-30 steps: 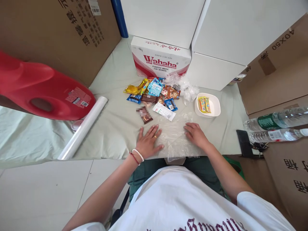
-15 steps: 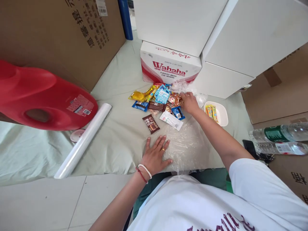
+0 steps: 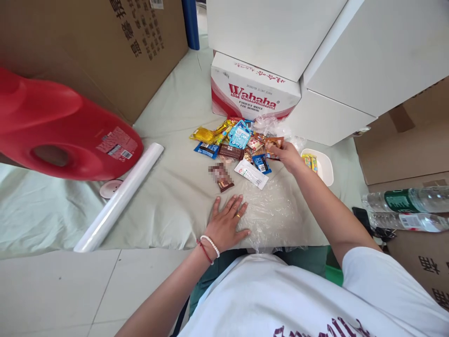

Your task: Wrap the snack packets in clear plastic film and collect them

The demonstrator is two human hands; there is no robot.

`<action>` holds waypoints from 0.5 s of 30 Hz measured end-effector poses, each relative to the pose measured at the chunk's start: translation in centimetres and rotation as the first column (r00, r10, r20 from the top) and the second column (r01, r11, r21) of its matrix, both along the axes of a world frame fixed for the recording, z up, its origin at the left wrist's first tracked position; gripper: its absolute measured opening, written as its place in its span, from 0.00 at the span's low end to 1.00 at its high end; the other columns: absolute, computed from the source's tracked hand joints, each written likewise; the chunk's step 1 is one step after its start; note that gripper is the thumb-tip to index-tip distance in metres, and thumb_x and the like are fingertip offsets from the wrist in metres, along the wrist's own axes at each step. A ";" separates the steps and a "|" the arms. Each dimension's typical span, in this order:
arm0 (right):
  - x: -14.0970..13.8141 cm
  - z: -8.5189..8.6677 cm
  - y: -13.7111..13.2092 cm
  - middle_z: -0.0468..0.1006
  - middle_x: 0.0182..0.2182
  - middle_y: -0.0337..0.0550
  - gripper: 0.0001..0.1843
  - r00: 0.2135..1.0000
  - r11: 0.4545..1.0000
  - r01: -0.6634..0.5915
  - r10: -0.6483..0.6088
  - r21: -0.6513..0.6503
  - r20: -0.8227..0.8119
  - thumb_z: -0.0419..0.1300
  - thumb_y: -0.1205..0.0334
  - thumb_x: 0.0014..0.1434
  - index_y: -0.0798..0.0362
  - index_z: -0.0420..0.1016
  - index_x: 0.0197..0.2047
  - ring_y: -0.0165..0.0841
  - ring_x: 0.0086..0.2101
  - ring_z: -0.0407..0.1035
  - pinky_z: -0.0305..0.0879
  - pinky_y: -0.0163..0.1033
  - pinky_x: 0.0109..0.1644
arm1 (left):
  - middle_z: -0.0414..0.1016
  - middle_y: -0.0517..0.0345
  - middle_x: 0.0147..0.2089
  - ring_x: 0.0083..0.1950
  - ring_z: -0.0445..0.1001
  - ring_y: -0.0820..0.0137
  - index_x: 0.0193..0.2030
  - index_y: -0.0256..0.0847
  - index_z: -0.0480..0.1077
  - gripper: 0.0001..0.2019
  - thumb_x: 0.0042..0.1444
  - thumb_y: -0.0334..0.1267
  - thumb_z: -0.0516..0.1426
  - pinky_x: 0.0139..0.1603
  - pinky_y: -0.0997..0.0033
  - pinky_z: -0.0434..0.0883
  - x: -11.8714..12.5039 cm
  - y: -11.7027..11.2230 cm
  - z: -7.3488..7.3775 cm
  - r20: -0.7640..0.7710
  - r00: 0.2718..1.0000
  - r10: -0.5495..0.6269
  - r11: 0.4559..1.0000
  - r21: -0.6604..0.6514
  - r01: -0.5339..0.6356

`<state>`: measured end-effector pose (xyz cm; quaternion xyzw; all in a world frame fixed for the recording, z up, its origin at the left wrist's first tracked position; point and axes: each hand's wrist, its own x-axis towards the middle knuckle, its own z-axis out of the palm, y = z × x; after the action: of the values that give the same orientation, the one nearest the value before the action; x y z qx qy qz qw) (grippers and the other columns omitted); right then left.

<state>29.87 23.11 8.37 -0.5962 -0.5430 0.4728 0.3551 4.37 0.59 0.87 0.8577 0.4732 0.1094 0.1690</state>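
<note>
Brown snack packet [image 3: 274,142]: held pinched in the fingers of the right hand [image 3: 289,157], at the right edge of the snack pile [image 3: 235,140], near the white dish [image 3: 324,164]. Clear plastic film [image 3: 273,210]: spread on the near cloth [image 3: 168,196], pressed by the left hand [image 3: 226,225], palm down, fingers splayed wide. Film roll [image 3: 119,199]: laid well to the left, beside the red jug [image 3: 63,126].

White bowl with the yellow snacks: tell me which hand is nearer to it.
Right. The right hand, gripping a brown snack packet, is just left of the white bowl. The left hand lies flat on the clear plastic sheet, farther left and nearer the person.
</note>
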 end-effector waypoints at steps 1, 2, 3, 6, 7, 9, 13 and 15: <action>-1.2 -0.4 0.0 0.83 0.40 0.43 0.29 0.997 0.997 -0.015 0.010 -0.073 -0.073 0.72 0.41 0.51 0.51 0.78 0.49 0.39 0.39 0.77 0.78 0.48 0.45 | 0.52 0.50 0.80 0.80 0.53 0.50 0.77 0.49 0.57 0.41 0.63 0.67 0.53 0.80 0.35 0.35 0.0 0.0 0.0 -0.009 1.000 0.002 1.000 0.004 -0.002; -2.4 -0.8 -0.1 0.83 0.40 0.43 0.29 0.993 0.992 -0.026 0.012 -0.126 -0.114 0.74 0.41 0.50 0.51 0.78 0.48 0.38 0.38 0.77 0.79 0.47 0.44 | 0.52 0.49 0.80 0.80 0.52 0.49 0.77 0.49 0.57 0.41 0.63 0.67 0.53 0.80 0.34 0.36 0.0 0.0 0.0 -0.017 1.000 0.003 1.000 0.008 -0.003; -3.6 -1.3 0.0 0.83 0.40 0.43 0.28 0.992 0.987 -0.028 0.008 -0.156 -0.126 0.74 0.41 0.50 0.51 0.78 0.47 0.37 0.38 0.78 0.79 0.46 0.45 | 0.52 0.49 0.80 0.80 0.52 0.49 0.77 0.49 0.56 0.40 0.64 0.66 0.53 0.79 0.34 0.37 0.0 0.0 0.1 -0.026 1.000 0.002 1.000 0.011 -0.002; -6.6 -2.2 0.3 0.83 0.41 0.48 0.25 0.995 0.984 -0.030 0.045 -0.175 0.084 0.71 0.40 0.56 0.52 0.77 0.44 0.39 0.41 0.79 0.77 0.46 0.48 | 0.52 0.48 0.80 0.80 0.52 0.48 0.78 0.48 0.56 0.39 0.65 0.64 0.53 0.79 0.32 0.38 0.0 -0.1 0.1 -0.040 0.999 -0.005 1.000 0.016 0.005; -7.2 -2.3 0.4 0.83 0.43 0.50 0.25 0.969 0.986 -0.036 0.075 -0.165 0.234 0.70 0.39 0.58 0.52 0.78 0.44 0.43 0.45 0.79 0.76 0.47 0.50 | 0.52 0.47 0.80 0.80 0.52 0.48 0.77 0.48 0.57 0.39 0.65 0.63 0.53 0.79 0.32 0.38 0.0 0.0 0.1 -0.043 0.999 -0.007 1.000 0.017 0.008; -7.8 -2.1 0.6 0.83 0.48 0.57 0.27 0.834 0.988 -0.058 0.127 -0.144 0.536 0.66 0.37 0.61 0.54 0.79 0.46 0.49 0.52 0.77 0.72 0.49 0.55 | 0.52 0.46 0.80 0.80 0.52 0.47 0.77 0.48 0.57 0.39 0.65 0.63 0.53 0.79 0.31 0.39 -0.1 0.0 0.1 -0.047 0.999 -0.011 1.000 0.017 0.012; -8.1 -1.5 0.4 0.80 0.54 0.63 0.31 0.625 0.976 -0.120 0.215 -0.179 0.751 0.60 0.36 0.65 0.57 0.80 0.51 0.54 0.56 0.74 0.70 0.50 0.57 | 0.51 0.47 0.81 0.80 0.52 0.49 0.77 0.46 0.57 0.39 0.65 0.64 0.53 0.79 0.32 0.37 -0.1 0.0 0.0 -0.045 0.999 -0.021 1.000 0.010 0.022; -8.1 -1.7 0.4 0.81 0.53 0.62 0.28 0.640 0.968 -0.148 0.250 -0.203 0.726 0.61 0.39 0.65 0.57 0.81 0.50 0.53 0.54 0.75 0.70 0.48 0.56 | 0.50 0.47 0.81 0.81 0.51 0.49 0.77 0.46 0.57 0.39 0.65 0.63 0.52 0.79 0.32 0.36 -0.1 0.0 0.0 -0.040 0.999 -0.022 1.000 0.008 0.023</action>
<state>21.81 23.55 6.72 -0.6947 -0.6721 0.2561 0.0089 4.31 0.64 0.89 0.8657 0.4663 0.0921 0.1572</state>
